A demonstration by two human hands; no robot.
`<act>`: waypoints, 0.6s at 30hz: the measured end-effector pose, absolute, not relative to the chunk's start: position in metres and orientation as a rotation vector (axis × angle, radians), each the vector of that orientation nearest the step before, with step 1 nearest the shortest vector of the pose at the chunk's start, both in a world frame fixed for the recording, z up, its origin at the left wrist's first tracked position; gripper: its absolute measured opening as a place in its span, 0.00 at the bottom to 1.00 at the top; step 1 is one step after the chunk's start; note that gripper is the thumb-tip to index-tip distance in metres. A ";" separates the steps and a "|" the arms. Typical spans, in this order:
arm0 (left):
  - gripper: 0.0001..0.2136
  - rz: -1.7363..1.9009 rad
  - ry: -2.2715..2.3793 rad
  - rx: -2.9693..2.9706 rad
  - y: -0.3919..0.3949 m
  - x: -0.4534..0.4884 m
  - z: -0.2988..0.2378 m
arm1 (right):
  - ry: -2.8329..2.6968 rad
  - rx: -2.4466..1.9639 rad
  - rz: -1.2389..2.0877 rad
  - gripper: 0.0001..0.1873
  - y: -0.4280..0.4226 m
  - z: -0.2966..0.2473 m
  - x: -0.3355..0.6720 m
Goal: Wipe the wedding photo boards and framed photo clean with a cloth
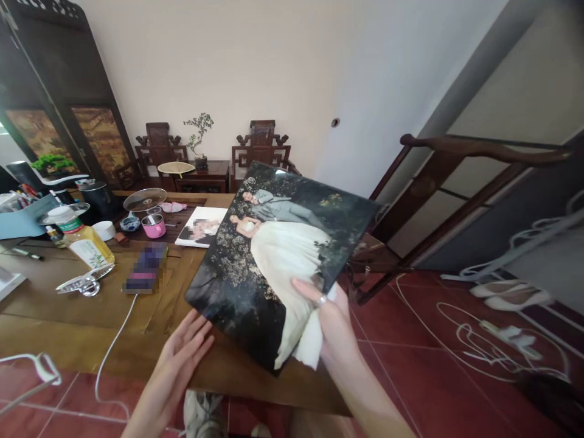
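Note:
A large glossy wedding photo panel (232,277) is held up at a tilt over the front of the wooden table. It shows two people in wedding clothes, one in a long white dress, before dark flowering bushes. My right hand (335,316) grips its right side, thumb on the front face and fingers behind. A crumpled white tissue or cloth (309,347) hangs from that same hand, against the panel. My left hand (185,347) is by the panel's lower left edge, fingers stretched out and fingertips at or just under the edge; firm contact cannot be made out.
On the wooden table (59,328) stand an oil-like bottle (86,240), scissors (86,283), a cabled phone (146,267), a pink cup (154,225) and a smaller white-edged photo (201,228). A wooden chair (424,188) stands right; cables (474,347) lie on red tiles.

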State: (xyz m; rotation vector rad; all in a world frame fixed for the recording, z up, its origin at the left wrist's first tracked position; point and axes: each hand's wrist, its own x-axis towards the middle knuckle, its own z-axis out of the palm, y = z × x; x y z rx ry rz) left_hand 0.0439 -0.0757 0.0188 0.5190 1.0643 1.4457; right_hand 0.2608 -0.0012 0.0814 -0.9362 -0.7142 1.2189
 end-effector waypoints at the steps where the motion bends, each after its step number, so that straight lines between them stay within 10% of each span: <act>1: 0.31 1.447 0.959 0.526 -0.078 0.047 0.014 | -0.673 -0.925 1.304 0.24 0.000 0.082 0.258; 8: 0.13 1.458 1.106 0.246 -0.090 0.052 0.016 | -0.763 -1.028 1.645 0.22 -0.001 0.064 0.250; 18: 0.18 1.450 1.140 0.014 -0.108 0.035 0.031 | -0.951 -1.234 1.212 0.24 0.008 0.075 0.290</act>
